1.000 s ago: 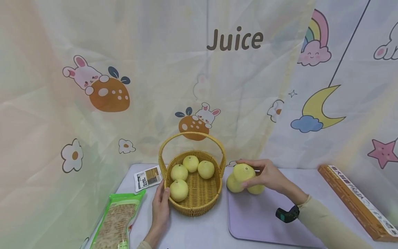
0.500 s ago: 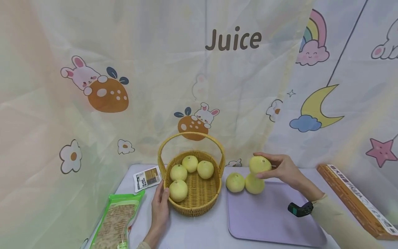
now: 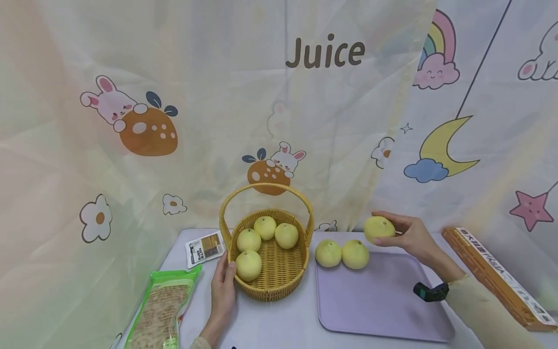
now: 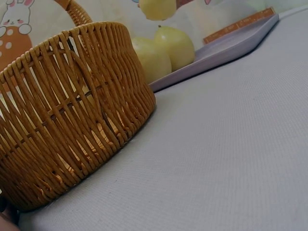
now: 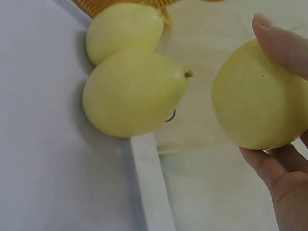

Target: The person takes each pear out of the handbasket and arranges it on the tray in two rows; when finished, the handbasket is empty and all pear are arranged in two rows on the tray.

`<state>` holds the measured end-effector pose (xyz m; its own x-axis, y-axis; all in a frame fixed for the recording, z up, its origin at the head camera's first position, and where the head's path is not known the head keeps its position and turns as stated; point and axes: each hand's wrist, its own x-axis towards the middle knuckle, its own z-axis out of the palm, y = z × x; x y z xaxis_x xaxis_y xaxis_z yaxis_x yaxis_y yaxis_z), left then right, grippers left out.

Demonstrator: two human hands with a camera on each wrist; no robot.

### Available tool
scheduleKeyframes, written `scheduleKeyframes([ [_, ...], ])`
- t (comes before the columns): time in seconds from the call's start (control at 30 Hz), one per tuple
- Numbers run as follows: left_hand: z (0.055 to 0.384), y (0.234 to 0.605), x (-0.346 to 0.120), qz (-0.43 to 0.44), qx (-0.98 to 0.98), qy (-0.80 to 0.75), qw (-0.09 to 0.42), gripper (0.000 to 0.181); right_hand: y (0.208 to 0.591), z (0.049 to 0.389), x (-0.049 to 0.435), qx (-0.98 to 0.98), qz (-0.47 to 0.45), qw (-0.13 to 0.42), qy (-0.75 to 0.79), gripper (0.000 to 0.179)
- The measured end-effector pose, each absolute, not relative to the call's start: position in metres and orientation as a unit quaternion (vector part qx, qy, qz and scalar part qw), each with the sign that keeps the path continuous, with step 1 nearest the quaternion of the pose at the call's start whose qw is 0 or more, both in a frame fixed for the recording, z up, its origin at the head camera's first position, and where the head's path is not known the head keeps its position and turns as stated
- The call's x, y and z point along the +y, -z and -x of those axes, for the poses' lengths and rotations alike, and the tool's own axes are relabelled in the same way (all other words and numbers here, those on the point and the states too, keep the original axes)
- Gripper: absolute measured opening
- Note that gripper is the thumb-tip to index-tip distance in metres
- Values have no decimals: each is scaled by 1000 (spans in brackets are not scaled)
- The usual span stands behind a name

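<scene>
My right hand (image 3: 411,237) holds a pale yellow pear (image 3: 377,229) between thumb and fingers, raised above the back of a lilac tray (image 3: 379,300). In the right wrist view, the thumb lies on one side of this pear (image 5: 257,98) and the fingers on the other. Two more pears, a left one (image 3: 328,253) and a right one (image 3: 355,254), sit side by side at the tray's back left. My left hand (image 3: 223,286) grips the left side of a wicker basket (image 3: 270,293) with a tall handle. Several pears (image 3: 248,265) lie inside, along its left and back.
Left of the basket lie a small white packet (image 3: 205,248) and a green-edged food bag (image 3: 161,310). A long brown box (image 3: 492,276) lies beyond the tray on the right. A printed curtain (image 3: 196,121) hangs behind the table.
My right hand has lifted the pear away from the other two and carried it to the right. My left hand stays at the basket, whose pears have not moved.
</scene>
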<state>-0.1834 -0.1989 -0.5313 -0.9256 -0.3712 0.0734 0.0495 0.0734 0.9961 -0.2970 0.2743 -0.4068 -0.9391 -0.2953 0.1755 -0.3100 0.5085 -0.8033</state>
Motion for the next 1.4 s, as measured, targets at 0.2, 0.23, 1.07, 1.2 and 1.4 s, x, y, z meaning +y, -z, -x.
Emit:
scheduleKeyframes([
  [0.2, 183, 530, -199, -115, -718, 668, 156, 63, 424, 301, 286, -879, -159, 3, -450, 79],
  [0.23, 183, 530, -199, -115, -717, 670, 156, 63, 427, 302, 287, -879, -158, 5, -450, 79],
  [1.07, 183, 530, -199, -118, -712, 676, 149, 64, 486, 304, 306, -862, -140, -6, -487, 78],
  [1.2, 183, 530, -198, -120, -711, 677, 147, 64, 490, 304, 308, -865, -133, -14, -484, 79],
  [1.4, 183, 530, -199, -120, -713, 674, 149, 64, 496, 304, 309, -872, -129, -24, -472, 78],
])
